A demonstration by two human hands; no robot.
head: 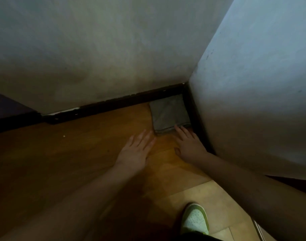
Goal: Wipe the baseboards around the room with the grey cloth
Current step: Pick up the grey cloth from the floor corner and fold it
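Grey cloth (169, 114) seemingly under right hand (188, 144) fingertips

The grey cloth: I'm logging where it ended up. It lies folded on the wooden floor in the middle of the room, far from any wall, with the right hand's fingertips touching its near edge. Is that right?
Not quite. The head view shows the grey cloth folded on the wooden floor, but tucked into the corner against the dark baseboards, not mid-room. The right hand does touch its near edge.
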